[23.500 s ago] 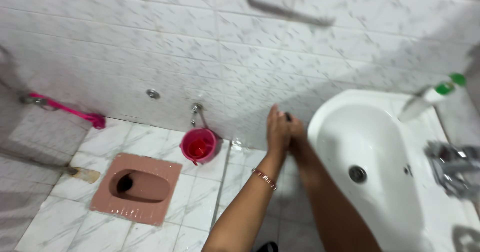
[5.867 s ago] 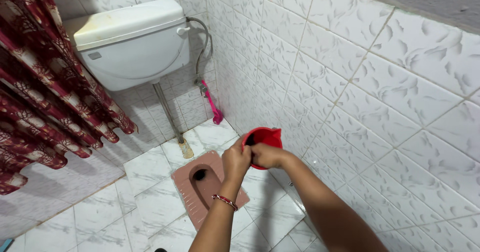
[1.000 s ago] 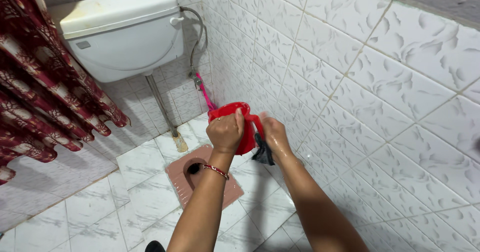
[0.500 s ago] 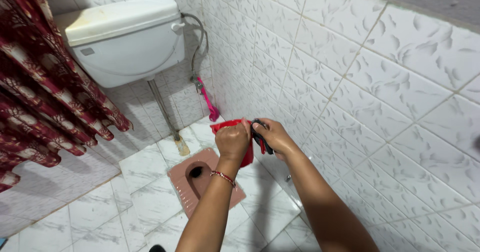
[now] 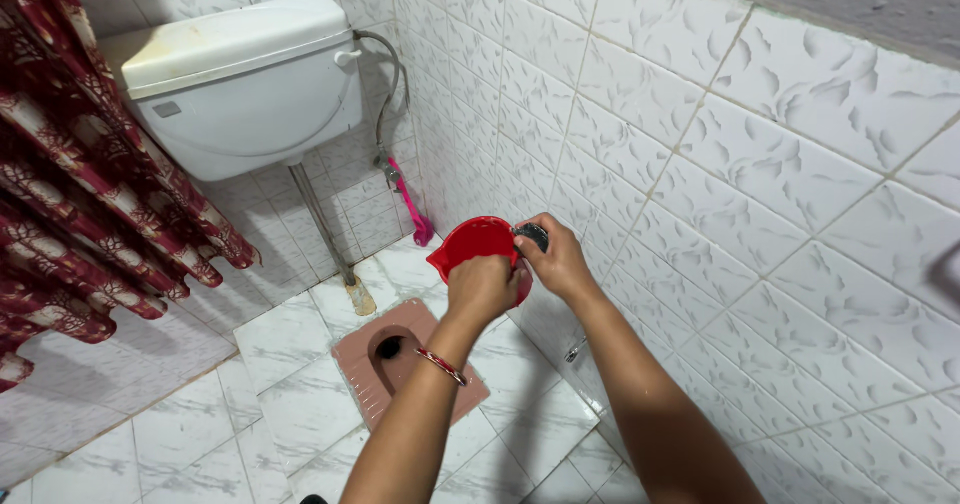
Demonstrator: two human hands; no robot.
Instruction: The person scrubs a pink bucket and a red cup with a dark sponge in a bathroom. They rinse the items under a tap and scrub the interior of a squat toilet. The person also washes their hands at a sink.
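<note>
the red plastic mug with a pouring lip (image 5: 470, 247) is held up at chest height by the left hand (image 5: 483, 286), whose fingers are closed around its lower side (a thin red-and-gold bangle (image 5: 441, 366) sits on that wrist). just to the right of it, touching the mug's rim, the right hand (image 5: 553, 259) is closed on a small dark scrubbing pad (image 5: 531, 234), pressed against the rim's edge. judging from this, the rim is being worked on now; whether the inside has been cleaned cannot be told, and no rinse is seen yet. below the hands lies the pinkish-brown squat toilet pan (image 5: 400, 359) set in the white marbled floor tiles (image 5: 180, 424). further left and beyond, the white wall cistern (image 5: 245, 84) is mounted, with a pink hose sprayer (image 5: 410, 204) hanging beside it.
</note>
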